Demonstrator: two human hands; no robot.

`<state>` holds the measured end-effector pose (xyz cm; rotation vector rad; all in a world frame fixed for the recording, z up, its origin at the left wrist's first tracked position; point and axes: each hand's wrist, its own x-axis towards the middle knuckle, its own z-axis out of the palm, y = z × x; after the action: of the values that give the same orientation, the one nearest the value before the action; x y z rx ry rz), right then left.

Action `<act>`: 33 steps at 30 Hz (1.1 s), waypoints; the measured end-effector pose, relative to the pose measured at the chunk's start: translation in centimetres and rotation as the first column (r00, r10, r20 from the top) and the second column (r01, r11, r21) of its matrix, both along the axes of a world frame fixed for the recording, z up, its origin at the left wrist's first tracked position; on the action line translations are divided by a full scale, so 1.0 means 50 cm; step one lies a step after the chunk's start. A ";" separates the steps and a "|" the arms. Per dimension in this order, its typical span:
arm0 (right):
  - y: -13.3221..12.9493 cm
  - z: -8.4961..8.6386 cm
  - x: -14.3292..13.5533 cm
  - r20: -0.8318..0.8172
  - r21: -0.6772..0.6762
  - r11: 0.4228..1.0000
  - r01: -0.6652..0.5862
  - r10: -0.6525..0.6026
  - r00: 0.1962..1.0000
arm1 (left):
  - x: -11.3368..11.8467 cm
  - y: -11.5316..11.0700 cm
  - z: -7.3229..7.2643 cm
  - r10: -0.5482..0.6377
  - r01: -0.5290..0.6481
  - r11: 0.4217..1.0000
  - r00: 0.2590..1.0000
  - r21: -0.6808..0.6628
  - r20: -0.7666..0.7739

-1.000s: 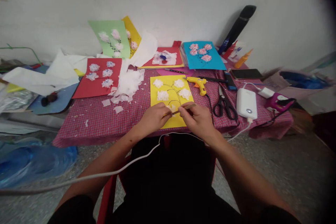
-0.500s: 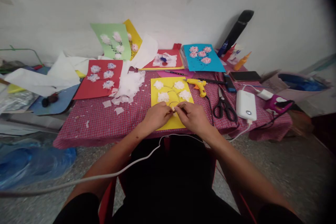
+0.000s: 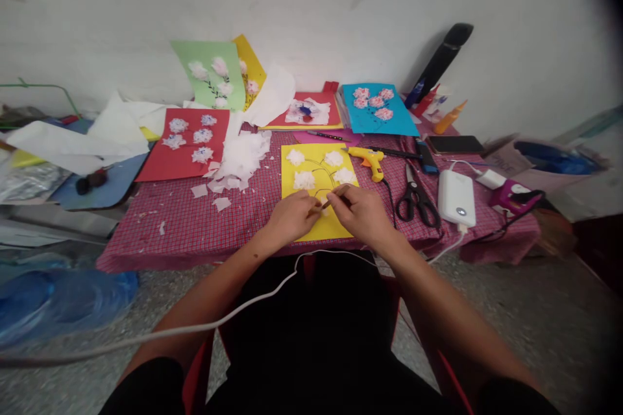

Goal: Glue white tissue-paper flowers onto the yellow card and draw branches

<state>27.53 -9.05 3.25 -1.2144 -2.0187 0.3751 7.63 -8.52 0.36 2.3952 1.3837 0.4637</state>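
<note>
Left hand (image 3: pixel 296 215) and right hand (image 3: pixel 363 213) pinch a slim stick (image 3: pixel 326 205), probably light and stiff, best held near its ends, over the yellow sheet (image 3: pixel 329 227)

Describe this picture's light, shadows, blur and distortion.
Head view: soft, flat light; faint shadow on the wall beside the black object; upper right corner dark; forearms stretched towards the edges; small item between left hand and right hand blurred.
</note>
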 end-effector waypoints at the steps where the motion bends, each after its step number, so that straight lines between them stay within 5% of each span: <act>1: -0.001 0.000 0.001 -0.013 0.004 1.000 0.011 -0.011 1.000 | 0.000 0.000 -0.001 0.000 0.000 1.000 1.000 0.003 0.001; 8: -0.008 0.007 0.008 -0.073 0.059 0.997 0.053 -0.048 0.996 | 0.000 -0.002 0.001 0.009 -0.009 0.999 1.000 0.033 -0.004; 12: -0.032 0.023 0.029 -0.171 0.110 0.990 0.084 -0.065 0.983 | -0.031 -0.041 0.013 0.057 -0.063 0.996 0.995 0.066 0.081; 16: -0.075 0.016 0.053 -0.270 0.075 0.988 0.133 -0.108 0.957 | -0.146 -0.091 0.010 0.162 -0.183 0.979 0.968 0.094 0.189; 18: -0.095 0.006 0.054 -0.273 0.056 0.991 0.122 -0.103 0.957 | -0.226 -0.099 0.005 0.329 -0.346 0.929 0.935 0.133 0.136; 21: -0.113 -0.006 0.040 -0.265 0.049 0.994 0.097 -0.080 0.961 | -0.329 -0.083 0.000 0.557 -0.552 0.808 0.830 0.204 0.039; 23: -0.119 -0.009 0.026 -0.262 0.050 0.997 0.059 -0.044 0.964 | -0.367 -0.062 0.000 0.553 -0.536 0.823 0.831 0.190 -0.051; 28: -0.127 -0.017 0.014 -0.272 0.019 1.000 -0.001 0.006 0.962 | -0.378 -0.033 0.008 0.456 -0.446 0.890 0.879 0.099 -0.139; 33: -0.130 -0.039 0.017 -0.376 -0.093 0.996 -0.001 -0.034 0.926 | -0.357 -0.050 0.022 0.547 -0.550 0.835 0.824 -0.027 0.144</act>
<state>28.38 -15.54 1.31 -1.1142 -1.6729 0.6482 -10.21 -11.02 1.46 1.8869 1.9986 0.7772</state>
